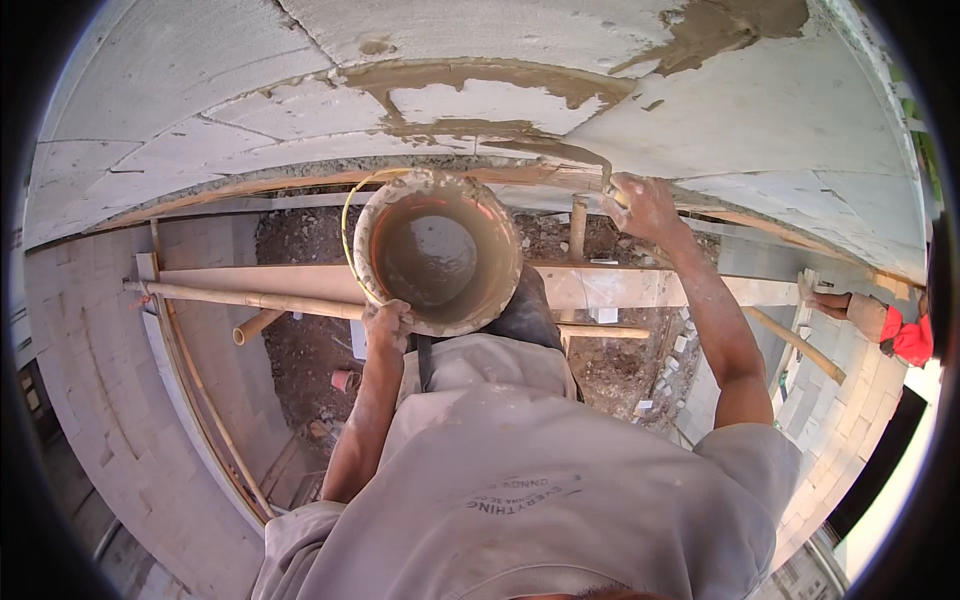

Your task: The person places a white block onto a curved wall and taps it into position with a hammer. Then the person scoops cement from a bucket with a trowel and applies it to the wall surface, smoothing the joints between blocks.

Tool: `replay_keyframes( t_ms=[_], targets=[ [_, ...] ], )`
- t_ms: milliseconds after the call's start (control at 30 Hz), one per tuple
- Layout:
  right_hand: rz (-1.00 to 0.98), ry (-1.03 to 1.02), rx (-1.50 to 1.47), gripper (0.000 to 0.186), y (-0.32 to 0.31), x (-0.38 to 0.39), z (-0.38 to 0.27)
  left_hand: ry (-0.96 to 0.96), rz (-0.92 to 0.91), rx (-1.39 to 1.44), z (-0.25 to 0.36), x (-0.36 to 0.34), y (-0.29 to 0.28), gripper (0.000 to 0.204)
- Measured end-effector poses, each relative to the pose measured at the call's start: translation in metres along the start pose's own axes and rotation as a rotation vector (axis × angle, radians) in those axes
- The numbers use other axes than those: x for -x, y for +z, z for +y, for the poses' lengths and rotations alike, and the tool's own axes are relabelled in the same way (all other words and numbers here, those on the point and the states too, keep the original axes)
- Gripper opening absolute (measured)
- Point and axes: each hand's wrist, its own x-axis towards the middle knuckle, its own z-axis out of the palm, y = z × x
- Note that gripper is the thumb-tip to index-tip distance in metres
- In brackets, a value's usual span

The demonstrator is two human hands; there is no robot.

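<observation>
My left hand (388,325) grips the near-left rim of a mortar-crusted bucket (368,235), its fingers closed over the edge. Wet grey mortar (440,250) lies inside, and a yellow handle (346,215) loops out at the bucket's left side. Raised to the right, my right hand (645,208) is closed around the handle of a trowel (612,192). The trowel's blade is seen nearly edge-on at the lower part of the pale block wall (500,105), so its outline is hard to make out. Brown mortar (470,72) is smeared along the wall's joints.
Below me runs a wooden plank (640,287) beside a bamboo pole (250,297). A ladder-like timber frame (195,400) leans at left. Rubble covers the ground (300,255) far beneath. Another person in red (908,342) is at far right.
</observation>
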Motion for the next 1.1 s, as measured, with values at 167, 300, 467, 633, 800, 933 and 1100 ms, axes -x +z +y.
replay_keyframes(
  t_ms=[167,300,467,633,800,933,1100],
  targets=[
    [-0.065,0.054,0.075,0.047,-0.043,-0.01,0.006,-0.01,0.02,0.017,0.0,-0.005,0.014,0.03],
    [-0.036,0.128,0.075,0.042,-0.051,0.024,0.025,0.031,-0.06,0.027,0.002,-0.007,0.006,0.029],
    [0.197,-0.08,0.114,0.037,0.02,0.016,-0.003,-0.024,-0.025,-0.059,0.008,-0.011,0.012,0.029],
    [0.061,0.079,-0.029,0.034,-0.018,-0.015,-0.023,-0.012,-0.039,-0.162,0.017,-0.011,0.006,0.03],
    [0.268,0.131,-0.024,0.039,-0.038,0.058,-0.001,-0.05,-0.044,-0.459,0.025,-0.013,0.028,0.031],
    [0.239,0.099,-0.083,0.05,-0.016,0.137,-0.038,-0.04,-0.141,-0.452,0.019,-0.016,0.04,0.029],
    [-0.004,0.353,-0.171,0.033,0.085,0.205,-0.081,-0.029,-0.366,-0.755,0.018,0.011,0.083,0.027]
  ],
)
